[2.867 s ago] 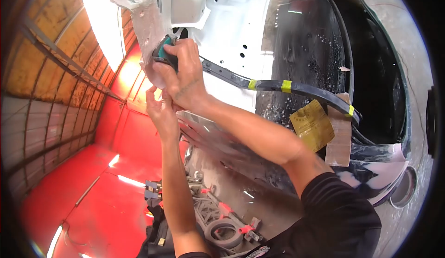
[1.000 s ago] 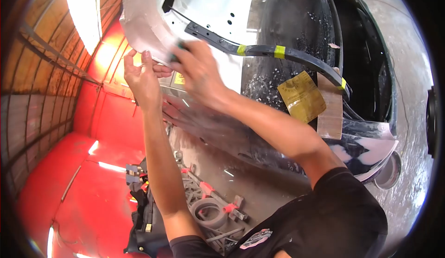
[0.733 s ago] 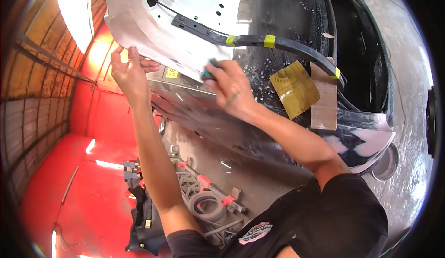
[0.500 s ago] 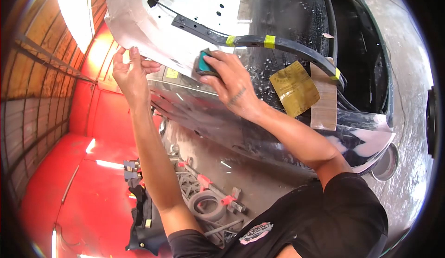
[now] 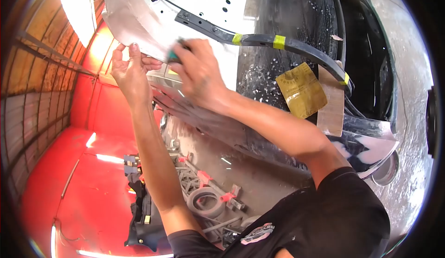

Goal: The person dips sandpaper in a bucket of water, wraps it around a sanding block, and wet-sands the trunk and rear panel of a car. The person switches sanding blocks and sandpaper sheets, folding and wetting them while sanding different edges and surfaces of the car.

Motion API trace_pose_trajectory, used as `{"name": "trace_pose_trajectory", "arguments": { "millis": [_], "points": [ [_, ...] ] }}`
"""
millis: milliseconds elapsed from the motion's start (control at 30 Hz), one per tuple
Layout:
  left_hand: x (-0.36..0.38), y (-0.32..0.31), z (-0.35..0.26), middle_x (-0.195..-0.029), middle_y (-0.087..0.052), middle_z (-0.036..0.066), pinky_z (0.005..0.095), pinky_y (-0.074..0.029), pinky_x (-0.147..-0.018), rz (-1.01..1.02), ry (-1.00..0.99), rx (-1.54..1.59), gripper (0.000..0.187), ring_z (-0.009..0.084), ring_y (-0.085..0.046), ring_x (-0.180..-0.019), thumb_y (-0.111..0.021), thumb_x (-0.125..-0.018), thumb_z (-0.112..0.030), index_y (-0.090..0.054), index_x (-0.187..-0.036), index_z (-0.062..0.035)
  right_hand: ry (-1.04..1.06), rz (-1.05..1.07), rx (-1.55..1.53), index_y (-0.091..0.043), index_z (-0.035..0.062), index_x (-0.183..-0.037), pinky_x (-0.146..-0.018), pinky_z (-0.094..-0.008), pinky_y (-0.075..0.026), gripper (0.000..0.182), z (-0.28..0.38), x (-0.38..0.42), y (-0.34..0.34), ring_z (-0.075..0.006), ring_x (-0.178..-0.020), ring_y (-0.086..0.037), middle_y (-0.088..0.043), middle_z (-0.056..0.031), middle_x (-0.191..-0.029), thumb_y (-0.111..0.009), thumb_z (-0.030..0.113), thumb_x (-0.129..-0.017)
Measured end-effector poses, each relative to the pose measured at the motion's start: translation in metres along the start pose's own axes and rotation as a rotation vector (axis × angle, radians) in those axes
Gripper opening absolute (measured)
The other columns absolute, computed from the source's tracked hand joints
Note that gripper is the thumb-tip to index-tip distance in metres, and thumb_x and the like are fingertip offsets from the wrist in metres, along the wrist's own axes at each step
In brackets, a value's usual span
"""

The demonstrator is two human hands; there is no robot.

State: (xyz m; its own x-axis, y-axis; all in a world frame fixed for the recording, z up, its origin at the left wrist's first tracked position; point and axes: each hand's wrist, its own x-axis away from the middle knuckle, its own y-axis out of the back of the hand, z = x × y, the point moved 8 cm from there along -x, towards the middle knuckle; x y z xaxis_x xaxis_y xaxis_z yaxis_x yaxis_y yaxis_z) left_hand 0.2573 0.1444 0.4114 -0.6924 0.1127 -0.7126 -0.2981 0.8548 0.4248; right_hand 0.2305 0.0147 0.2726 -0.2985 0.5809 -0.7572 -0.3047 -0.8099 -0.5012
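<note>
A teal and dark sanding block (image 5: 174,54) is in my right hand (image 5: 201,75), whose fingers are closed around it. The block lies against the pale, whitish surface of a car body panel (image 5: 134,19), close to its lower edge; motion blurs both hand and block. At that same edge, to the left, my left hand (image 5: 132,72) grips the panel's rim with the thumb at the edge and the fingers curled. A curved black strip (image 5: 255,40) with yellow tape pieces lies across the panel to the right of my right hand.
A gold sandpaper sheet (image 5: 302,91) and a piece of brown cardboard (image 5: 330,112) lie on the dark part of the car. Below are a grey tire-like ring (image 5: 205,202), metal stands with red parts (image 5: 204,178) and black trim (image 5: 143,225). A round tin (image 5: 387,170) stands at right.
My right hand has moved left along the panel edge with the sanding block, closer to my left hand. My left hand keeps its place at the rim. The view has shifted slightly.
</note>
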Motion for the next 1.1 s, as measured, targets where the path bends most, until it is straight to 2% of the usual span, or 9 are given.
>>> {"name": "trace_pose_trajectory", "arguments": {
  "millis": [333,367,400,533,667,767,867,900,1100],
  "points": [
    [0.006,-0.003,-0.005,-0.080,-0.064,0.011,0.0320,-0.059,-0.055,-0.018,0.049,-0.068,0.034,0.0201,-0.068,-0.064,-0.062,-0.107,-0.016,-0.047,-0.131,0.0034,-0.031,-0.003,0.036,-0.064,-0.0067,-0.126,-0.088,-0.0483,-0.050,0.046,-0.004,0.027,0.014,-0.0424,-0.103,-0.059,-0.062,-0.0253,-0.116,-0.074,-0.002,-0.081],
    [0.004,-0.003,-0.004,-0.080,-0.063,0.011,0.0318,-0.059,-0.054,-0.033,0.032,-0.058,0.032,0.0202,-0.068,-0.062,-0.060,-0.107,-0.015,-0.047,-0.130,0.0033,-0.004,-0.014,0.036,-0.064,-0.0034,-0.110,-0.088,-0.0472,-0.045,0.034,0.001,0.007,-0.001,-0.0375,-0.104,-0.053,-0.057,-0.0197,-0.111,-0.075,0.005,-0.079],
    [0.002,0.000,-0.001,-0.080,-0.062,0.011,0.0317,-0.059,-0.052,-0.042,0.026,-0.053,0.030,0.0202,-0.067,-0.060,-0.059,-0.107,-0.014,-0.048,-0.129,0.0033,0.119,-0.043,0.025,-0.064,-0.0036,-0.110,-0.087,-0.0470,-0.044,0.034,0.007,-0.012,-0.016,-0.0368,-0.103,-0.053,-0.056,-0.0184,-0.111,-0.074,0.004,-0.078],
    [0.004,-0.001,-0.003,-0.082,-0.060,0.011,0.0314,-0.059,-0.051,-0.046,0.046,-0.081,0.029,0.0198,-0.065,-0.056,-0.057,-0.108,-0.011,-0.047,-0.131,0.0025,0.048,0.006,-0.016,-0.065,-0.0026,-0.116,-0.087,-0.0477,-0.045,0.041,0.007,-0.002,-0.004,-0.0367,-0.103,-0.053,-0.056,-0.0176,-0.114,-0.077,0.006,-0.078],
    [0.008,-0.011,-0.004,-0.109,-0.063,0.017,0.0365,-0.063,-0.058,0.025,0.083,-0.073,0.048,0.0229,-0.070,-0.082,-0.066,-0.103,-0.013,-0.040,-0.140,0.0038,-0.158,0.204,-0.015,-0.066,-0.0028,-0.126,-0.094,-0.0483,-0.049,0.049,0.002,0.085,0.048,-0.0410,-0.108,-0.059,-0.060,-0.0219,-0.120,-0.081,0.011,-0.082],
    [0.030,-0.041,-0.011,-0.122,-0.061,0.018,0.0348,-0.062,-0.070,-0.096,0.130,-0.248,0.065,0.0235,-0.067,-0.102,-0.073,-0.096,-0.010,-0.035,-0.146,0.0068,-0.265,0.258,-0.003,-0.066,-0.0023,-0.128,-0.099,-0.0481,-0.049,0.050,0.003,0.122,0.078,-0.0416,-0.115,-0.059,-0.060,-0.0230,-0.127,-0.082,0.011,-0.082],
    [0.034,-0.048,0.014,-0.132,-0.058,0.020,0.0350,-0.057,-0.091,-0.066,-0.145,-0.391,0.080,0.0242,-0.062,-0.116,-0.080,-0.089,-0.006,-0.030,-0.149,0.0093,-0.367,0.270,-0.010,-0.065,-0.0010,-0.129,-0.102,-0.0476,-0.049,0.049,-0.008,0.127,0.093,-0.0427,-0.120,-0.059,-0.059,-0.0251,-0.131,-0.081,0.011,-0.084],
    [0.044,-0.055,0.014,-0.132,-0.059,0.018,0.0360,-0.047,-0.107,-0.092,-0.082,-0.365,0.080,0.0248,-0.062,-0.117,-0.082,-0.085,-0.002,-0.034,-0.148,0.0092,-0.380,0.242,-0.017,-0.065,-0.0006,-0.129,-0.102,-0.0475,-0.050,0.049,-0.016,0.123,0.097,-0.0429,-0.120,-0.059,-0.059,-0.0252,-0.131,-0.081,0.010,-0.084],
    [0.083,-0.065,0.053,-0.135,-0.058,0.020,0.0311,-0.057,-0.093,0.019,0.109,-0.208,0.056,0.0212,-0.065,-0.112,-0.074,-0.093,0.000,-0.041,-0.138,0.0093,-0.315,0.124,0.020,-0.064,0.0026,-0.127,-0.103,-0.0527,-0.047,0.043,-0.032,0.083,0.101,-0.0485,-0.121,-0.054,-0.052,-0.0285,-0.135,-0.076,0.009,-0.086]
  ]
}}
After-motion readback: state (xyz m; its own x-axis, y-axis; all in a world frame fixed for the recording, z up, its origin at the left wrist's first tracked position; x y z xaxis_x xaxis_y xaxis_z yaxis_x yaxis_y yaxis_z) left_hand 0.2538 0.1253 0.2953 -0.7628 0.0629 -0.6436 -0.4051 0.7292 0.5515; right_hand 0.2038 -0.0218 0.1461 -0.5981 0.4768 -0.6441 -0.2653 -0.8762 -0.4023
